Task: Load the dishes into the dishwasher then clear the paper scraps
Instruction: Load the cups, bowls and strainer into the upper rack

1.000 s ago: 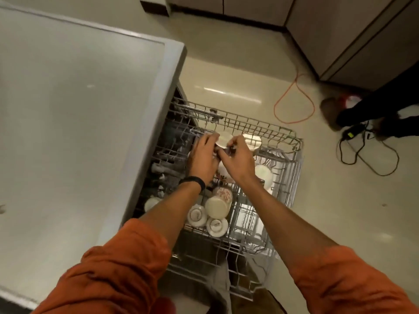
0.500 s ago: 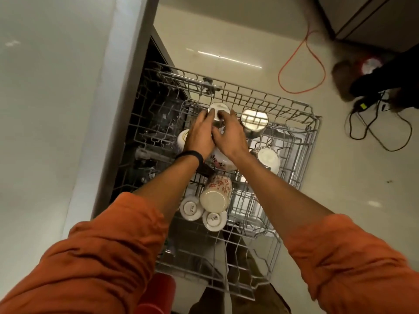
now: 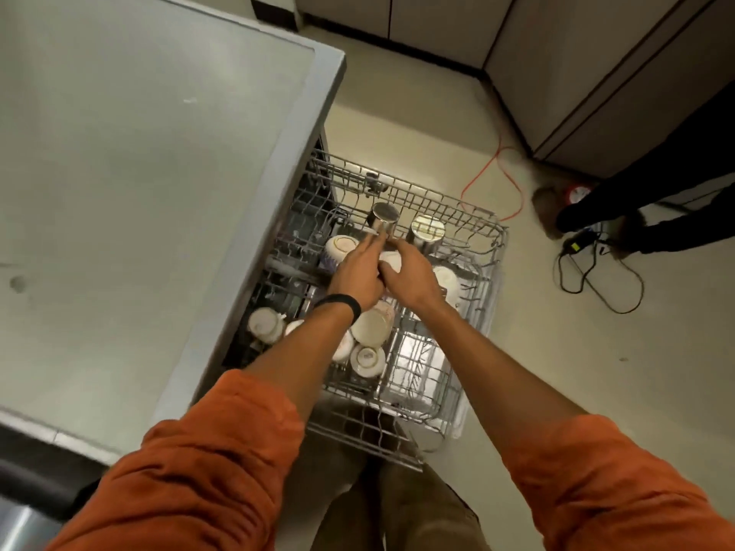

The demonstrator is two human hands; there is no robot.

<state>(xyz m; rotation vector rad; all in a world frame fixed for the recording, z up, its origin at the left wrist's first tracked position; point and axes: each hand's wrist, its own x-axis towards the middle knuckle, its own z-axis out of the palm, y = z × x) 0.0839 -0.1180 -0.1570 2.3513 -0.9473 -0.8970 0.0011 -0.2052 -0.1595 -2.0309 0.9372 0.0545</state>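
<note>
A: As the camera looks straight down from the person's head, what takes up most of the view?

B: A broad, smooth grey table (image 3: 139,173) fills the left half. Under its right edge, a grey wire dishwasher rack (image 3: 473,375) stands pulled out over the pale floor (image 3: 596,371).

A: And the person?

B: Two forearms in rolled rust-orange sleeves (image 3: 207,471) reach in from the bottom and meet over the middle of the rack.

A: How are the hands placed?

B: The left hand (image 3: 356,274) has its fingers stretched nearly straight, with the tips against the side of an upturned stainless-steel cup (image 3: 384,216) at the far end of the rack. The right hand (image 3: 415,278) lies just beside it, over a white ceramic bowl (image 3: 391,259). Thumb and fingers sit either side of that bowl, but blur hides whether they grip it or only rest on it.

A: What else is loaded?

B: A second upturned steel cup (image 3: 427,228) stands just right of the first. A gold-ringed white bowl (image 3: 342,246) sits left of the left hand. Nearer the person, a cream mug (image 3: 372,326) lies on its side, touching a small upturned white cup (image 3: 368,357).

A: Any small details?

B: A black wristband (image 3: 338,306) circles the left wrist, and a thin orange cable (image 3: 501,173) loops on the floor beyond the rack.
</note>
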